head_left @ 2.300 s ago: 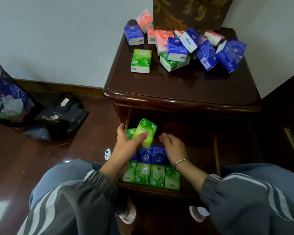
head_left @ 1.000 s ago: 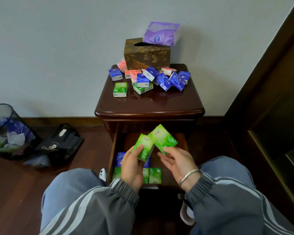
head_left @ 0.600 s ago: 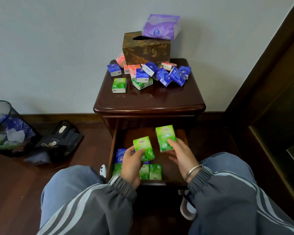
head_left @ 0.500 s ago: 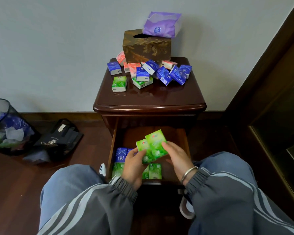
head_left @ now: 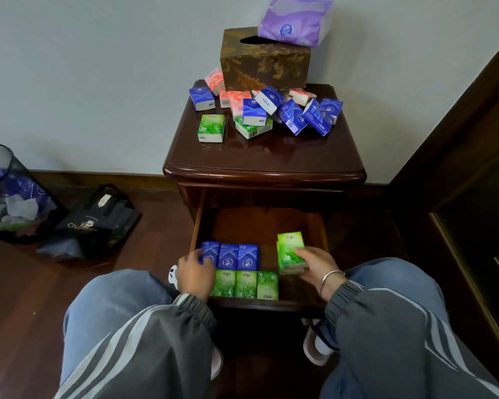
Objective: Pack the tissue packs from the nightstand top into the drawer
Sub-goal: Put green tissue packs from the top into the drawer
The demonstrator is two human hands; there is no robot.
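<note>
1. Where the dark wooden drawer stands pulled out under the nightstand, we see both bare hands reaching into it from above the grey striped sleeves.
2. The right grip is closed around a small stack of green plastic-wrapped tissue packs, thumb on top. It holds them at the right side of the drawer.
3. The left grip has bent fingers lying on the leftmost of three blue tissue packs set side by side. We cannot tell whether it pinches that pack or only touches it.
4. Just in front of the blue row, touching it, lies a row of green tissue packs against the drawer's near wall.
5. On the counter, the glossy dark top of the nightstand, a loose heap of blue, pink and green tissue packs sits towards the back. A single green pack lies apart at its left.
6. Behind the heap stands a brown patterned tissue box, and a purple soft tissue pack rests on its top.
7. On the floor at the left we see a black mesh wastebasket and a black bag.
</note>
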